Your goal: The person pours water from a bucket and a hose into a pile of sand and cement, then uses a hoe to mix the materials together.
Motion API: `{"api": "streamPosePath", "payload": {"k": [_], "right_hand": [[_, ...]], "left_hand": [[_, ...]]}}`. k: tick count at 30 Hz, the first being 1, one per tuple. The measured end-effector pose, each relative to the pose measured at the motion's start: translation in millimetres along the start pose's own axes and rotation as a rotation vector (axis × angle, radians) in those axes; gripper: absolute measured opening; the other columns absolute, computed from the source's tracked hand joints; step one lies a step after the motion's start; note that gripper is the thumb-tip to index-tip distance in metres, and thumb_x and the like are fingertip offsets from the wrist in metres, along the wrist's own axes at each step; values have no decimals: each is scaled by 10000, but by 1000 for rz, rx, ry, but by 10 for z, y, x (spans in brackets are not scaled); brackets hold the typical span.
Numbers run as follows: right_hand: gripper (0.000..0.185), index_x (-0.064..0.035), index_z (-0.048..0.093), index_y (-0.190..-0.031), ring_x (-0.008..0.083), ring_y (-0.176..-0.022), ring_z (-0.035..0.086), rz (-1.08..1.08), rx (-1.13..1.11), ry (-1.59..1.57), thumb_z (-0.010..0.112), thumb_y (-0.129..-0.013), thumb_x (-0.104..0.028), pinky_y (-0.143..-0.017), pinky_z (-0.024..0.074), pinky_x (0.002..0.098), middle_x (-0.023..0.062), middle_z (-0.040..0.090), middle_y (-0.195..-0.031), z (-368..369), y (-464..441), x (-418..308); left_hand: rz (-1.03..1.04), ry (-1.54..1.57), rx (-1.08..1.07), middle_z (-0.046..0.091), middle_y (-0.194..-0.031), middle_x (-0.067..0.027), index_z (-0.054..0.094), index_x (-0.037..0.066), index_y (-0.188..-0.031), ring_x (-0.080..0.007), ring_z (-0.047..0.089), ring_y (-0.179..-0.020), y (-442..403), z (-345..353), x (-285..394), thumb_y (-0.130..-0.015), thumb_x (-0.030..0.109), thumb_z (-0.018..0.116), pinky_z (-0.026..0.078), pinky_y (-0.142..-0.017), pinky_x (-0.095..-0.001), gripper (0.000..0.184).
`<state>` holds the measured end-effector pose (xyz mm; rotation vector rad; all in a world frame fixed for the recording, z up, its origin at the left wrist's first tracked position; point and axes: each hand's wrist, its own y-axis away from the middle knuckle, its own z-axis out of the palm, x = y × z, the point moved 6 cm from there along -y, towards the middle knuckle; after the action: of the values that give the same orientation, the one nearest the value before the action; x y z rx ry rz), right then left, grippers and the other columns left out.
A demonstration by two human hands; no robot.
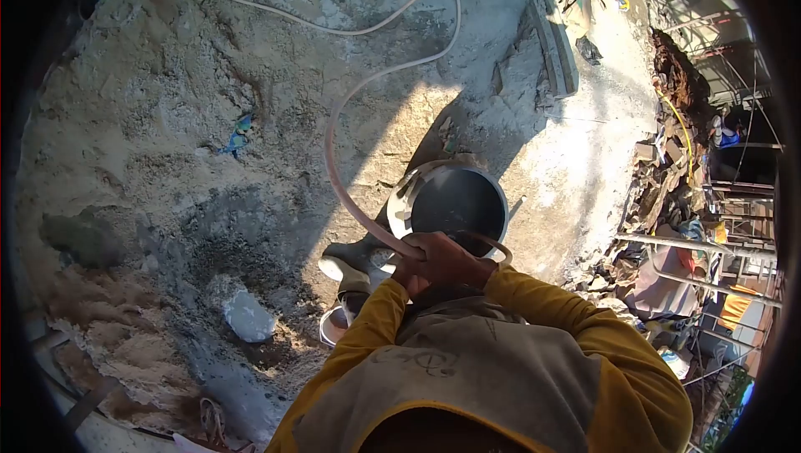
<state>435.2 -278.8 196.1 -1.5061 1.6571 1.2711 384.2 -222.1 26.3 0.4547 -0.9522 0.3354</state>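
Note:
Both hands are together in front of my waist, closed around a pale hose (pixel 332 144). My right hand (pixel 450 259) is the more visible one, wrapped over the hose. Close against it, my left hand (pixel 405 274) is partly hidden, with its fingers curled at the same stretch of hose. Just beyond the hands stands a round bucket (pixel 399 211) with a pale rim and a dark grey inside; whether that is liquid or shadow I cannot tell. A short loop of hose (pixel 504 253) comes out right of my hands and bends towards the bucket.
The hose runs away over rough, dusty ground. A shoe (pixel 340 268) and a small container (pixel 333 326) are left of the bucket. A pale lump (pixel 249 316) lies in a hollow. Planks (pixel 551 36) lie ahead; rubble (pixel 659 169) and metal scaffolding (pixel 709 246) line the right.

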Motion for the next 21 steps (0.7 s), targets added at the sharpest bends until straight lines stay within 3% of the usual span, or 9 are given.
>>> {"api": "streamPosePath", "payload": {"k": [2,3,5,7,10,12,17,19,21], "right_hand": [[331,-29,589,-1002,355,-655,615,109,-170,27,693,-780,-252,-581,459,395,170,622,-726,59,367,-23],[331,-41,586,-1022,361,-669,618,76,-221,54,690,-782,-242,-594,466,412,167,623,-727,105,490,-101],[333,-53,583,-1042,366,-683,622,38,-265,86,688,-783,-233,-607,472,430,164,623,-728,245,676,-84],[293,-62,592,-1016,370,-677,620,-30,-384,74,667,-798,-242,-626,479,460,163,626,-741,511,794,126],[262,-70,596,-988,367,-674,618,-129,-377,87,639,-811,-259,-614,477,464,159,631,-760,469,710,199],[252,-75,597,-969,366,-667,615,-134,-365,117,633,-812,-269,-609,475,465,155,628,-753,389,613,301],[174,-73,611,-863,345,-653,620,-59,-176,263,652,-771,-214,-561,472,438,121,612,-681,303,432,744],[140,-81,626,-816,338,-659,624,-127,-67,255,652,-753,-203,-581,480,425,121,620,-677,232,399,811],[155,-105,623,-812,316,-686,626,-68,-50,341,643,-772,-254,-596,473,441,99,624,-688,155,302,942]], "left_hand": [[-109,1271,237,308,-1431,-217,316,34,-1344,-382,318,-1314,110,-636,129,-952,460,338,348,-1022,-532,579],[-32,1291,324,253,-1457,-224,251,-3,-1378,-402,307,-1317,152,-1032,243,-937,531,245,336,-1029,-535,692],[69,1266,440,269,-1445,-247,176,-18,-1424,-398,331,-1310,134,-1626,831,-926,538,270,431,-964,-475,752],[45,1160,354,433,-1324,-256,368,-35,-1298,-390,503,-1147,3,-2009,1342,-925,569,229,518,-832,-437,724],[-238,964,213,577,-999,-126,442,-10,-1233,-207,583,-791,-254,-2334,1661,-933,426,442,502,-586,-308,529],[-172,299,618,446,-616,39,543,52,-1008,-69,366,-449,-228,-2492,2000,-904,363,568,327,-381,-226,329],[672,15,800,314,-553,91,538,79,-1014,-9,234,-401,738,-1747,3397,-906,226,604,197,-346,-205,194],[856,103,976,307,-552,81,532,71,-1041,-14,231,-407,1222,-2150,3102,-920,236,575,208,-346,-212,209],[685,201,1400,300,-538,69,518,55,-1071,-28,223,-415,1506,-2550,2385,-946,245,513,219,-347,-230,227]]}}
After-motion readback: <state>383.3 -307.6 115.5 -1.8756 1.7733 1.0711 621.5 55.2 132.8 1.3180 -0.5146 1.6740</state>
